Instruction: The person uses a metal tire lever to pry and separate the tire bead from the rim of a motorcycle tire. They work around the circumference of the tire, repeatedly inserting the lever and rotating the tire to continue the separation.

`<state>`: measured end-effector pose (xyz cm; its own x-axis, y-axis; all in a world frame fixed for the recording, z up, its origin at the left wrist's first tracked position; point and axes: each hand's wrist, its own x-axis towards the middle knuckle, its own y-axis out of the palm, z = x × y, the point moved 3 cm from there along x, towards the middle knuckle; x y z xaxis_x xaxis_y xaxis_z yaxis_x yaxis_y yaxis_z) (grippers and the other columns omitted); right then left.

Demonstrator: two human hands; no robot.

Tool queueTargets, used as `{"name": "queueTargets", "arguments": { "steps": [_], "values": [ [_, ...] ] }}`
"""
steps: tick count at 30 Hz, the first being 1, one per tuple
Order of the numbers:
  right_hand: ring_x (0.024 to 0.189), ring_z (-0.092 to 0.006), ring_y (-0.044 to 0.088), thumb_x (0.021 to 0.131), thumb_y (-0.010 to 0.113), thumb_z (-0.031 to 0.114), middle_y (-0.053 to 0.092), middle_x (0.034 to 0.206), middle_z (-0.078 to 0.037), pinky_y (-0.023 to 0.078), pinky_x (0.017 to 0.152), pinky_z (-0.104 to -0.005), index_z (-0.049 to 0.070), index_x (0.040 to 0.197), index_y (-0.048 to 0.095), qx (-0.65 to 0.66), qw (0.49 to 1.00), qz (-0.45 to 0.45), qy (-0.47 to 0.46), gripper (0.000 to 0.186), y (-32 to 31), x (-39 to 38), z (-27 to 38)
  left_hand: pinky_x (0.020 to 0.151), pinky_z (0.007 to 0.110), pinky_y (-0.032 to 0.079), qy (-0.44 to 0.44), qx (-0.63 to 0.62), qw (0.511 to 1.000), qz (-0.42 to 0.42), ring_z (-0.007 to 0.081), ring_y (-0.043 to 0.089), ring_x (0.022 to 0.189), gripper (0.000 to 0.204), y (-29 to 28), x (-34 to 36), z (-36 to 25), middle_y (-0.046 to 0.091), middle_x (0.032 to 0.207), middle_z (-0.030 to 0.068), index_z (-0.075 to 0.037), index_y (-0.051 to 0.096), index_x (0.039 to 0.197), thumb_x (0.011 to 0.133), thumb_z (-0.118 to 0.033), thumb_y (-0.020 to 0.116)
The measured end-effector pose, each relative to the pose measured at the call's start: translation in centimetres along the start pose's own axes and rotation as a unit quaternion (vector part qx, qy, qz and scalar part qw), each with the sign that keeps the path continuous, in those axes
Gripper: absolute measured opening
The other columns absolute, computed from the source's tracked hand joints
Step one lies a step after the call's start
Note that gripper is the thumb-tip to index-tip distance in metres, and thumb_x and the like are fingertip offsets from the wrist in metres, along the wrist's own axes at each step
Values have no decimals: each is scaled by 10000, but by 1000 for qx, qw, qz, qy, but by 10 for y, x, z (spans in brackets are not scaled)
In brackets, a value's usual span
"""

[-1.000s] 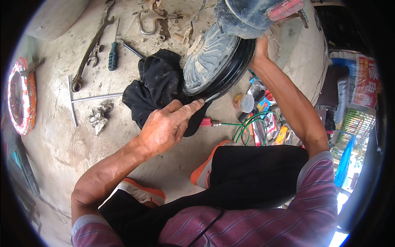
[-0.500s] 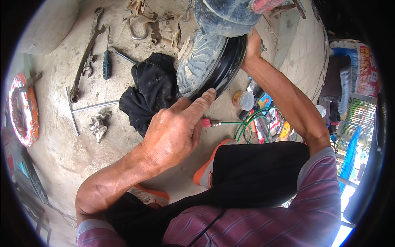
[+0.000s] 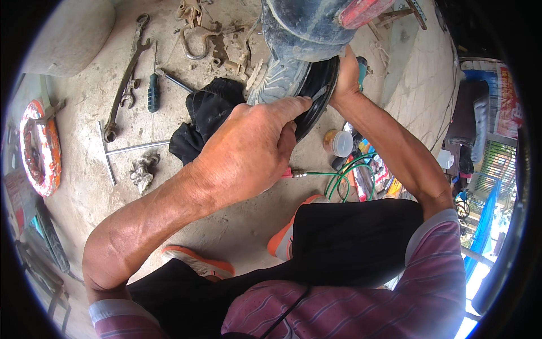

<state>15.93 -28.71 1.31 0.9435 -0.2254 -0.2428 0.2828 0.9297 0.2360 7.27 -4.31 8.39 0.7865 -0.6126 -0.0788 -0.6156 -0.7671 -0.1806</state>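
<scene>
A dusty, ribbed grey tyre (image 3: 276, 82) with a black side (image 3: 319, 85) stands under a dirty dark fender (image 3: 305, 28). My left hand (image 3: 243, 141) is at the tyre's near edge. Its index finger stretches across the black side, the thumb bends below it, and the other fingers are mostly hidden. At the right of the tyre, my right hand (image 3: 347, 73) grips the edge, its fingertips out of sight behind it. Beside my left hand lies a crumpled black cloth (image 3: 212, 107), partly covered by that hand.
On the concrete at left lie a large wrench (image 3: 125, 79), a screwdriver (image 3: 153, 93), a T-handle wrench (image 3: 135, 147) and a crumpled rag (image 3: 143, 172). To the right are a lidded plastic tub (image 3: 339, 143), a green hose (image 3: 339, 178) and colourful packets. An orange-white ring (image 3: 40, 150) stands far left.
My left hand has moved up and right along the tyre, its index finger now farther over the black side. My right hand keeps its place at the right edge.
</scene>
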Motion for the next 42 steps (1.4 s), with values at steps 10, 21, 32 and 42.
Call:
{"name": "queueTargets", "arguments": {
  "steps": [10,21,32,42],
  "values": [
    [1082,-194,674,1128,495,402,728,1214,-58,534,988,-366,63,1331,694,35,999,10,8,443,-9,15,-3,679,375,572,-87,-56,994,42,168,631,635,419,-8,3,0,662,714,136,37,702,1420,1036,-25,546],
    [1137,-172,627,1120,409,323,676,1248,-84,513,1042,-355,39,1414,592,-6,998,34,-58,448,-12,4,-13,603,251,499,-141,-103,982,65,44,583,663,434,-6,-2,-9,655,759,0,-63,684,1513,1112,-64,519],
    [1083,-172,660,1113,409,307,718,1199,-73,531,1010,-333,30,1405,611,-42,998,14,-55,451,-12,-2,-7,712,349,586,-143,-54,986,66,149,694,706,439,-11,-3,-16,723,792,105,48,684,1459,1058,-60,541],
    [1024,-164,642,1125,454,363,720,1123,-43,518,953,-333,68,1223,722,-58,997,-12,-43,411,-3,5,2,782,375,601,-159,-24,984,74,205,723,751,474,-16,0,-16,755,853,167,-1,669,1497,1038,-90,593]
  ]
}}
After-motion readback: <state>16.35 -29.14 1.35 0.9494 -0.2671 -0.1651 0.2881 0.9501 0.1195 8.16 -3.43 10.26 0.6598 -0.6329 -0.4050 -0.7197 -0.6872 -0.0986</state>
